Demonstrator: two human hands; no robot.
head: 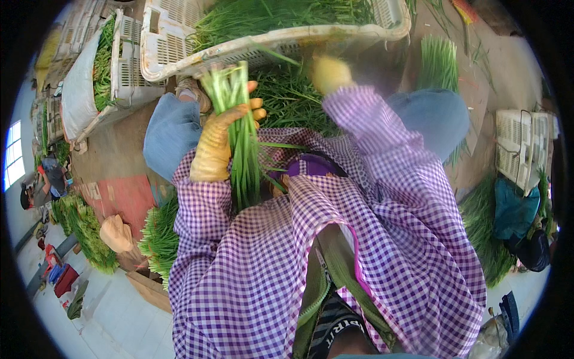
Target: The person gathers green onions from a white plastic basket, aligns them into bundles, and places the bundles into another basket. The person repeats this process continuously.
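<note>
My left hand, in a yellow work glove, is closed around a bunch of long green stalks, apparently Chinese chives. Their pale cut ends point up and away from me, while the leaves hang down toward my lap. My right hand, also in a yellow glove, is blurred just below the near rim of a white plastic crate. Whether its fingers hold anything cannot be made out. Between my knees lies a heap of loose green leaves. The crate in front of me contains more of the long greens.
A bundle of chives lies beyond my right knee. To the left stands a crate with a white sheet over its side. Stacked greens lie at my left, others at my right. A person is at far left.
</note>
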